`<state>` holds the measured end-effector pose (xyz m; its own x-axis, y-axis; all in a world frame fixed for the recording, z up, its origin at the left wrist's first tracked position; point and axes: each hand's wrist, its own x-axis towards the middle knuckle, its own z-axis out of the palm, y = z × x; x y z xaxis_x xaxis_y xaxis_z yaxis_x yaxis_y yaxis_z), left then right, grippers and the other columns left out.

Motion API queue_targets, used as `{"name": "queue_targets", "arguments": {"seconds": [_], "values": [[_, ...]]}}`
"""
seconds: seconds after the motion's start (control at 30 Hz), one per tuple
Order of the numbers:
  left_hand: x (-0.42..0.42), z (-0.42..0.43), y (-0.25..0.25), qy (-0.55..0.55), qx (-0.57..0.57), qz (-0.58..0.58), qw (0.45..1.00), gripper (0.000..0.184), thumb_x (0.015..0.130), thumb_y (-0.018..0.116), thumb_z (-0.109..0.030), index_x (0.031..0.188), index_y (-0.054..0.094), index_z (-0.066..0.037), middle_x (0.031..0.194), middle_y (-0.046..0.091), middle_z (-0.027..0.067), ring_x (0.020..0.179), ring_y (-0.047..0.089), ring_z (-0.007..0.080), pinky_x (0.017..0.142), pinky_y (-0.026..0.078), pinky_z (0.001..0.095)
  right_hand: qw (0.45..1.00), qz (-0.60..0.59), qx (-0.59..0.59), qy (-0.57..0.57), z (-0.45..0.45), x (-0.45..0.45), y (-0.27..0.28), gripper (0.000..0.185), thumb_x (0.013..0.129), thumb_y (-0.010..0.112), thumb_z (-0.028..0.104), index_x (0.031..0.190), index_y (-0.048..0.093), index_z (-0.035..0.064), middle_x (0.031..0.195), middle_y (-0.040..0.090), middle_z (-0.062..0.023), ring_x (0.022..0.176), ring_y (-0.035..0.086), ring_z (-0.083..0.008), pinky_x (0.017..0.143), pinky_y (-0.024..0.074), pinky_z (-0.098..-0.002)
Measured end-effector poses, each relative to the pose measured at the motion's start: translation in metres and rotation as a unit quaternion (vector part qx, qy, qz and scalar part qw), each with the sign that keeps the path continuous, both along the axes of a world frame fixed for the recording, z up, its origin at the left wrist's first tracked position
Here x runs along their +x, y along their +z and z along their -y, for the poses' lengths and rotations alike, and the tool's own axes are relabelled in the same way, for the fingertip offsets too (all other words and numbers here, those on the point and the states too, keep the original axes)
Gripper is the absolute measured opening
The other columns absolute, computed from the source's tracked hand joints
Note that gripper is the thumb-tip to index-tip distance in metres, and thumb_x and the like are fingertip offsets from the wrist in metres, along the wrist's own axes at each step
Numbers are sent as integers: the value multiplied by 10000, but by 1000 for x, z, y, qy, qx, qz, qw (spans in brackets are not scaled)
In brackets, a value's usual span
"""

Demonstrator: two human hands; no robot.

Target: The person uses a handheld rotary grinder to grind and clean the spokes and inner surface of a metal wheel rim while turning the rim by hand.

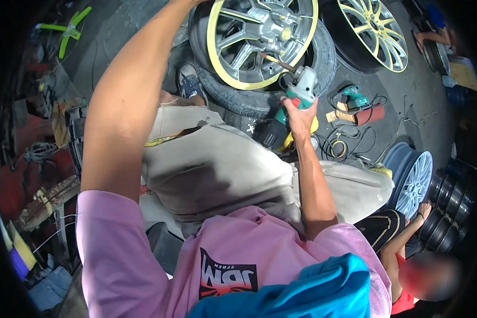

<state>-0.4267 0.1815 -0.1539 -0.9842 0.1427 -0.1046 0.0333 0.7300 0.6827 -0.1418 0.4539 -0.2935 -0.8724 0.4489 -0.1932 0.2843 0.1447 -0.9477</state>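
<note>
My right hand is closed round the green-and-silver body of a power grinder. A thin shaft from the grinder's head reaches left across the face of a wheel rim with a yellow lip and grey spokes. That rim leans on a black tire on the floor. My left arm stretches up to the top edge beside the rim; only a sliver of my left hand shows, its fingers cut off by the frame.
Right of the tire are another yellow-spoked rim, a second green power tool and tangled cables. A silver-blue rim stands near a seated person in red. A green-yellow spoked piece lies far left.
</note>
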Motion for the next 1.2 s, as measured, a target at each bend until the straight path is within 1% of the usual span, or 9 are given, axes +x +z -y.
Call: {"name": "queue_targets", "arguments": {"seconds": [0.2, 0.27, 0.33, 0.43, 0.67, 0.73, 1.0, 1.13, 1.2], "values": [[5, 7, 0, -18, 66, 22, 997, 817, 663, 913, -480, 1284, 675, -6, 1228, 709, 171, 1128, 661, 286, 1005, 516, 400, 1000, 19, 7, -11, -25, 22, -3, 718, 688, 883, 201, 1253, 484, 13, 1070, 633, -122, 940, 625, -225, 872, 511, -367], [3, 10, -7, -230, 105, -65, 965, 1009, 624, 947, -425, 1417, 530, 41, 1358, 625, 210, 1231, 595, 274, 1043, 489, 398, 999, 30, -10, -21, -27, 23, 4, 734, 680, 887, 202, 1254, 475, 3, 1060, 636, -122, 944, 622, -226, 872, 510, -364], [17, 13, -14, -99, 55, 10, 994, 1353, 593, 950, -369, 1560, 130, 105, 1546, 383, 298, 1393, 444, 315, 1155, 396, 391, 997, 6, -46, -55, -39, 27, -10, 706, 688, 882, 176, 1240, 481, -5, 1056, 642, -123, 908, 634, -214, 839, 527, -353], [38, 0, -11, -61, 19, -56, 996, 1309, 638, 913, -356, 1573, 118, 98, 1516, 421, 315, 1428, 425, 375, 1193, 363, 394, 982, -67, -160, -70, -47, 22, 24, 435, 787, 782, 45, 1152, 556, -21, 914, 682, -124, 730, 694, -199, 682, 574, -324], [31, -22, -15, -104, -70, -152, 980, 1167, 617, 886, -334, 1535, 299, 84, 1407, 560, 263, 1308, 545, 349, 1096, 457, 391, 954, -129, -246, -116, -66, 27, 54, 305, 827, 746, 22, 1078, 576, -15, 861, 674, -115, 686, 697, -209, 640, 586, -320], [27, -18, 7, -196, 106, -52, 973, 954, 635, 864, -200, 1461, 446, 29, 1373, 549, 192, 1256, 532, 285, 1057, 475, 394, 947, -123, -269, -129, -66, 32, 53, 320, 828, 752, 25, 1089, 570, -11, 858, 672, -113, 678, 695, -204, 632, 581, -314], [-18, 36, -45, -21, -22, -89, 996, 1038, 672, 881, -342, 1481, 386, 81, 1485, 496, 242, 1338, 518, 310, 1107, 459, 418, 999, 7, -28, -28, -39, 28, 19, 732, 668, 913, 185, 1232, 486, -5, 1058, 656, -127, 935, 648, -220, 848, 537, -357], [-17, 29, -43, -23, 9, -94, 995, 513, 725, 831, -318, 1104, 715, 8, 1009, 739, 165, 946, 692, 256, 863, 566, 406, 999, 23, 26, 6, -23, 17, 2, 762, 655, 914, 211, 1242, 480, -10, 1090, 646, -147, 976, 640, -244, 881, 526, -374], [-5, 18, -17, -93, 31, -19, 995, 571, 726, 823, -345, 1153, 703, 14, 1005, 735, 173, 949, 690, 264, 868, 564, 400, 999, 33, 19, 30, -16, 15, 2, 773, 653, 913, 219, 1247, 477, -12, 1100, 642, -154, 988, 636, -250, 892, 522, -378]]}}
